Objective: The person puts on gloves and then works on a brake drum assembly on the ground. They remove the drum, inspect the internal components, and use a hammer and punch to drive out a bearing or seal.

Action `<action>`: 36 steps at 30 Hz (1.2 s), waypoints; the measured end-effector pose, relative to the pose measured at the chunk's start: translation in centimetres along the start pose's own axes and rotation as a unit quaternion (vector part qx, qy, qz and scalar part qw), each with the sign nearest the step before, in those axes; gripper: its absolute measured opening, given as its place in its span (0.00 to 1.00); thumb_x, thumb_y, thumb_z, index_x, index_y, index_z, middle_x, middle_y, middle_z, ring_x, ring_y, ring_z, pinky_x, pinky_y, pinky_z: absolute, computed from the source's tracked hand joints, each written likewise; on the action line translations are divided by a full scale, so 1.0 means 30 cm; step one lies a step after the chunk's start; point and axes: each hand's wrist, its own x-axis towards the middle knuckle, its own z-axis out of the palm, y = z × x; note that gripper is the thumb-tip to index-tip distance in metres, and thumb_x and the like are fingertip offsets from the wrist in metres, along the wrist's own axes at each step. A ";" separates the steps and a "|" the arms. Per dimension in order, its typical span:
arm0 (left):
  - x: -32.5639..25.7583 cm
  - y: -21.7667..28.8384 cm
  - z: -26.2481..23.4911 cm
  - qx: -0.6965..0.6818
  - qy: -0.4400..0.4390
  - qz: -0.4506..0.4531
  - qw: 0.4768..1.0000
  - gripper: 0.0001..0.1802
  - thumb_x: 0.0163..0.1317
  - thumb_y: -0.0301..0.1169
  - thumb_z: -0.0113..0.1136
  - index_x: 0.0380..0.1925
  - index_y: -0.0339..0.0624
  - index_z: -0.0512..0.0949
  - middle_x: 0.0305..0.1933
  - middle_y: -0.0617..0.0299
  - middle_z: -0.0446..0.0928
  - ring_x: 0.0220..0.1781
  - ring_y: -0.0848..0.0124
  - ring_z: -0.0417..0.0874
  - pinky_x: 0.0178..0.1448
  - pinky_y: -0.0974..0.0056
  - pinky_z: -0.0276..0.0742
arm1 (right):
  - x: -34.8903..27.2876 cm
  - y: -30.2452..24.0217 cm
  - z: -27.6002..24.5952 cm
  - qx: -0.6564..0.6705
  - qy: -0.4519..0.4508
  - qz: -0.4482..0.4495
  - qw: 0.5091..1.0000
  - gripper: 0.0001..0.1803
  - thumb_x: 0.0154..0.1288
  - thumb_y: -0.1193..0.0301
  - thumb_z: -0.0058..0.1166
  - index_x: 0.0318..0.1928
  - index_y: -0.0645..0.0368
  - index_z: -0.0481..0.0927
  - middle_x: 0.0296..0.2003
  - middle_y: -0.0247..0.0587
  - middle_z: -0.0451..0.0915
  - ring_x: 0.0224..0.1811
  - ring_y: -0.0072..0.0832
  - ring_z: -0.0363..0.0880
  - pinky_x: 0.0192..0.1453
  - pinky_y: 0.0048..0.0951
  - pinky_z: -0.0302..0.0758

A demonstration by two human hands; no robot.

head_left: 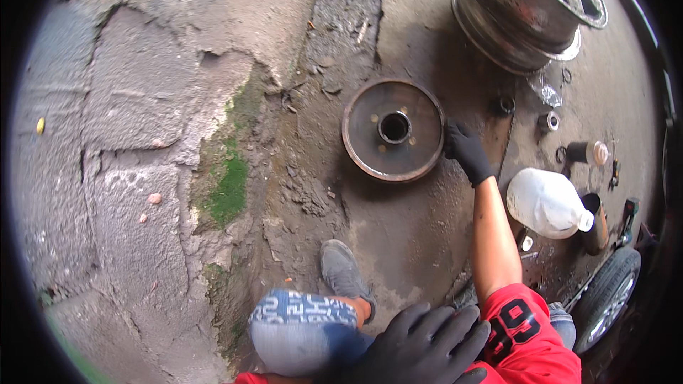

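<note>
Right hand [466, 149], black glove, arm fully extended: fingers curled loosely against the right rim of the brake drum [393, 129], touching the edge, nothing held. Left hand [420, 345], black glove, close to the camera at the lower edge: fingers spread wide, palm down, nothing in it.

Drum lies flat on the dirty concrete ground [398, 227], open face up, centre hole visible, approx. mid-frame. Steel wheel rim [526, 11] stands tilted at upper right, well apart from the drum. White plastic jug [546, 203] lies on its side just right of the extended forearm. Small round parts near the jug; type cannot be told. Grey shoe [343, 270] below the drum.
</note>
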 end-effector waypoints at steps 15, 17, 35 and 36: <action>-0.108 -0.877 -0.092 -0.357 0.163 -0.300 0.870 0.27 0.76 0.51 0.48 0.59 0.38 0.75 0.53 0.54 0.80 0.46 0.67 0.84 0.53 0.57 0.80 | 0.068 -0.076 0.018 0.043 -0.033 -0.031 0.998 0.19 0.76 0.56 0.48 0.50 0.58 0.83 0.37 0.35 0.82 0.33 0.21 0.76 0.35 0.26 0.74; -0.091 -1.081 0.160 -0.444 0.258 -0.388 0.765 0.35 0.74 0.56 0.50 0.67 0.40 0.67 0.64 0.51 0.74 0.56 0.63 0.80 0.57 0.54 0.78 | 0.081 -0.022 0.019 -0.004 -0.011 -0.044 0.999 0.20 0.77 0.56 0.47 0.53 0.57 0.82 0.38 0.34 0.82 0.35 0.20 0.76 0.37 0.26 0.75; 0.075 -1.032 0.399 -0.727 0.212 -0.303 0.578 0.35 0.77 0.60 0.35 0.70 0.46 0.62 0.68 0.56 0.70 0.62 0.62 0.78 0.55 0.55 0.84 | -0.096 -0.232 0.004 -0.008 0.085 -0.097 0.992 0.24 0.74 0.55 0.55 0.34 0.66 0.87 0.20 0.31 0.78 0.19 0.19 0.71 0.25 0.25 0.67; 0.084 -1.036 0.451 -0.740 0.213 -0.301 0.562 0.34 0.78 0.59 0.33 0.69 0.46 0.63 0.66 0.57 0.72 0.59 0.63 0.80 0.52 0.56 0.85 | -0.089 -0.258 -0.004 -0.024 0.094 -0.083 0.992 0.24 0.74 0.55 0.55 0.34 0.67 0.87 0.21 0.31 0.78 0.20 0.20 0.71 0.25 0.25 0.68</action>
